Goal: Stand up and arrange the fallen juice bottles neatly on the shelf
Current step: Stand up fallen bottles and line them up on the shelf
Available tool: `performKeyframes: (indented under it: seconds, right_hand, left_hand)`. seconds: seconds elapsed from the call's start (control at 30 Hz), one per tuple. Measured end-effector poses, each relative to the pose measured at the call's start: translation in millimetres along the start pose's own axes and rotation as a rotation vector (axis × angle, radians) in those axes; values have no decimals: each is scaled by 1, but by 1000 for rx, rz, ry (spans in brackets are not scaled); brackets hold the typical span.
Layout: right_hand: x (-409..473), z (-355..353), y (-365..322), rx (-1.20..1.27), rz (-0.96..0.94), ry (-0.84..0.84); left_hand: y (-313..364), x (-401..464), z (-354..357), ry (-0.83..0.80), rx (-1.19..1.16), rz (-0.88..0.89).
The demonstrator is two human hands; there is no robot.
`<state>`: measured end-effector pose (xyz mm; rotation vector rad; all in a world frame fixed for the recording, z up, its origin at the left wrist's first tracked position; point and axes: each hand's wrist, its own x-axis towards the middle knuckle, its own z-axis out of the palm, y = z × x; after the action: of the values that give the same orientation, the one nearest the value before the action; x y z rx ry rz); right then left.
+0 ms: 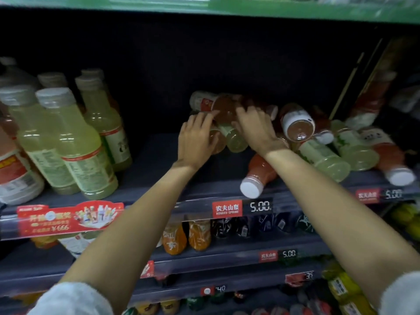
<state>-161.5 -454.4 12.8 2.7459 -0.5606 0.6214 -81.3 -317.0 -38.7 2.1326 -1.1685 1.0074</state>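
A pile of fallen juice bottles lies on the dark shelf [159,178] at middle right. My left hand [196,137] curls around the left side of the stack, on a bottle lying bottom-outward [216,144]. My right hand [255,127] reaches over a pale green bottle [235,138] and rests on a reddish bottle [223,108] atop the stack. Further right lie a red bottle with its base toward me [297,126], a pink bottle with its white cap over the shelf edge [258,176], and a pale green bottle [325,160]. Which bottle each hand grips is blurred.
Several pale green bottles [77,142] stand upright at the left of the same shelf, beside a red-labelled one [13,171]. Price tags [243,208] run along the shelf's front edge. Lower shelves hold orange [175,237] and dark bottles. A green shelf [295,7] sits overhead.
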Motion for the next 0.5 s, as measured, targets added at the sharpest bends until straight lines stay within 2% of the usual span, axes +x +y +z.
performKeyframes:
  seconds: [0.07, 0.17, 0.23, 0.3, 0.4, 0.5]
  right_hand:
    - [-6, -4, -2, -42, -25, 202]
    - [-19, -9, -4, -141, -172, 438]
    - [-29, -4, -3, 14, -263, 509]
    - [-44, -4, -5, 208, -347, 540]
    - [-60, -16, -10, 297, -420, 538]
    - [-59, -27, -20, 491, -486, 458]
  left_hand:
    - [1, 3, 1, -10, 8, -27]
    - [-2, 10, -3, -22, 18, -94]
    - [-6, 13, -7, -33, -27, -131]
    - [-11, 12, -11, -33, -87, -88]
    - [-24, 0, -25, 29, -111, 18]
    - [-33, -25, -42, 54, -101, -17]
